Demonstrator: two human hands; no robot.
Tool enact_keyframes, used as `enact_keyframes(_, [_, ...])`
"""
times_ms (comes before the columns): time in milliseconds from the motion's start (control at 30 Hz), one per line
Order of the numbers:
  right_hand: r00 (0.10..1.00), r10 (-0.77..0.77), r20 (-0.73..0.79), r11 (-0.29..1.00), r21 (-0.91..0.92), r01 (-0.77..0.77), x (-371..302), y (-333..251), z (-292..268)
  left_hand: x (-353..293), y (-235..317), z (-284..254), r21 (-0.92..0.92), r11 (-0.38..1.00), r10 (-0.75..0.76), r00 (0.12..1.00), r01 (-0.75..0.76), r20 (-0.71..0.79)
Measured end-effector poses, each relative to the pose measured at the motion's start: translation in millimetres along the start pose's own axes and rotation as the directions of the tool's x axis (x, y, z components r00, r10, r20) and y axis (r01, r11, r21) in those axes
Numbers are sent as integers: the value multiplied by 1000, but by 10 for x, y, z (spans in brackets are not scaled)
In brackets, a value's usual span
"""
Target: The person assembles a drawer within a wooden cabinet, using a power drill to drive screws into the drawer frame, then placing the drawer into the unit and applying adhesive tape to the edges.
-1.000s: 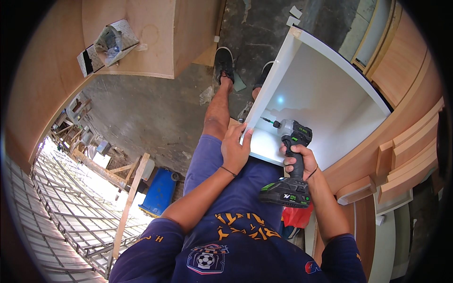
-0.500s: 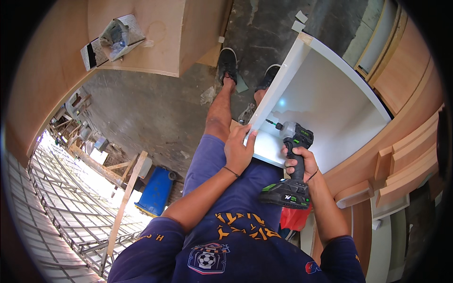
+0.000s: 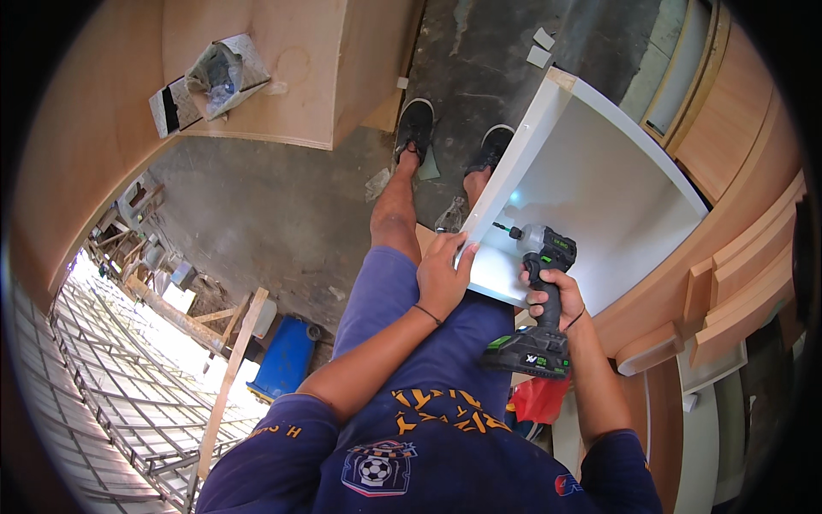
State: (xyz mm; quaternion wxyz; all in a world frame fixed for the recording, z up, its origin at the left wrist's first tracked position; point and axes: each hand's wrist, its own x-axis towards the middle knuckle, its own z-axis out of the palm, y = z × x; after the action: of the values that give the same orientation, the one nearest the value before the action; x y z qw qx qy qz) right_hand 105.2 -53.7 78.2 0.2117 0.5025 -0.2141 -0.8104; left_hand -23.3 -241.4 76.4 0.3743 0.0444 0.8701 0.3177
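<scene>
A white box-like cabinet piece (image 3: pixel 616 163) with a curved far edge leans across my right thigh. My left hand (image 3: pixel 444 272) lies on the near end of its narrow side panel, fingers stretched over the edge. In my right hand (image 3: pixel 555 295) is a black and green cordless impact driver (image 3: pixel 548 248), gripped round its handle. Its bit points left at the inner face of the side panel, and its lamp throws a bright spot there. Whether the bit tip touches the panel I cannot tell. The battery base hangs over my lap.
A plywood cabinet (image 3: pixel 282 77) stands at the far left, holding an open box with a plastic bag (image 3: pixel 216 81). Curved wooden panels (image 3: pixel 745 257) crowd the right side. A blue container (image 3: pixel 284 355) sits at the left, beside a wooden strip (image 3: pixel 231 377). A red bag (image 3: pixel 539 401) lies near my right hip.
The view has shifted slightly, so the cabinet piece and both hands appear a little lower and further right. My hold on the driver and my left hand's place stay the same.
</scene>
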Motion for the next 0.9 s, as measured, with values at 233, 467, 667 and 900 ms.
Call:
enact_keyframes(233, [999,-33,15,997,-66,34,3,6,-5,126,-6,-170,58,993,98,986,-107,133])
enact_keyframes(467, [991,-129,-30,980,-159,123,-24,67,60,294,-24,-304,55,988,121,950,-143,287])
enact_keyframes(667, [974,-191,-119,952,-263,154,-99,80,55,468,64,-413,239,916,178,862,-322,475])
enact_keyframes(900, [803,-565,-191,742,-543,393,-627,468,128,642,-42,-359,115,933,193,746,-340,637])
